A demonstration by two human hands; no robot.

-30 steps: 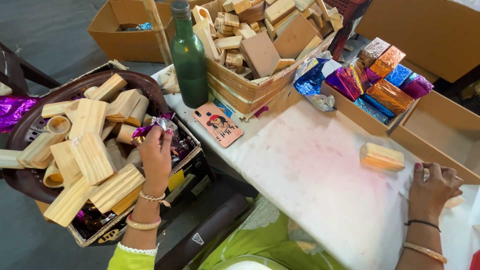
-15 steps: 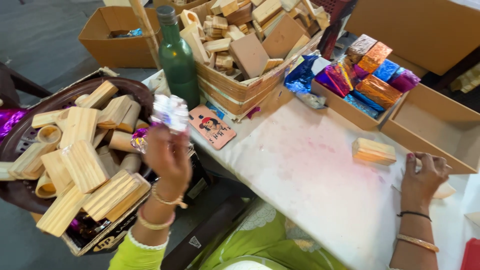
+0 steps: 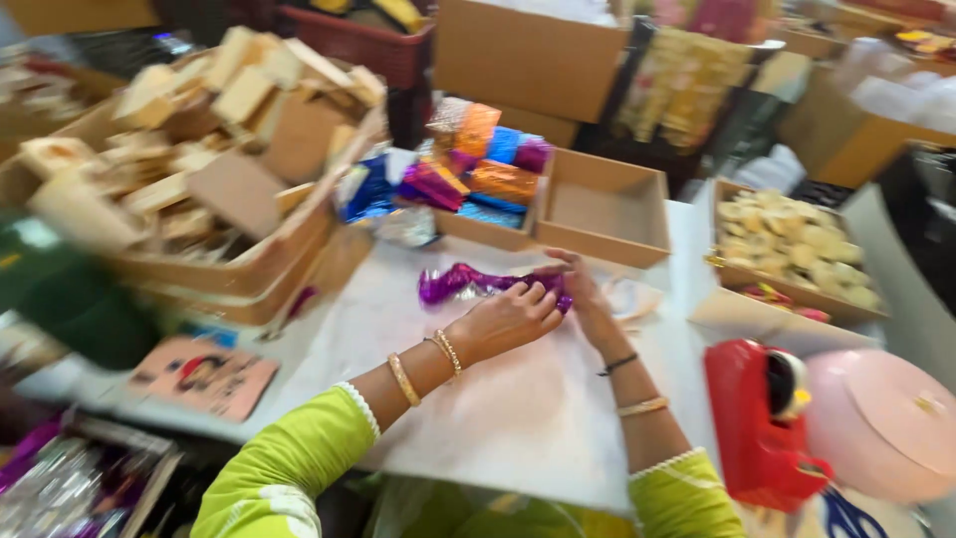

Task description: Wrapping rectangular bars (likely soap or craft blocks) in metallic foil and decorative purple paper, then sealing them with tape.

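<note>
Near edge: two lime-green sleeves come in from below, both wrists bangled. Left hand [image 3: 508,317] and right hand [image 3: 586,294] meet at mid-desk, fingers laid on a crinkled sheet of purple foil wrap [image 3: 468,283]. The foil stretches out leftward from the hands and lies flat on the top; the hands press it down from above rather than lift it, likely to keep the springy foil from curling. Whether a block sits under the fingers cannot be told; blur and the hands cover that spot.

Just right of the right forearm stands a red tape dispenser [image 3: 759,423], within easy reach, and beside it a pale pink round lid [image 3: 881,423]. Near the left edge lies a pink printed card [image 3: 204,377].

The desk [image 3: 518,418] is white and bare around the hands.

Farther back: an empty cardboard tray [image 3: 602,214] right behind the hands, and touching it on the left a tray of foil-wrapped blocks [image 3: 483,164] in orange, blue and purple. To the left, a big cardboard box heaped with bare wooden blocks [image 3: 214,130]. To the right, a tray of pale round pieces [image 3: 797,239].

Room beyond: stacked cartons and crates, crowded, motion-blurred.
</note>
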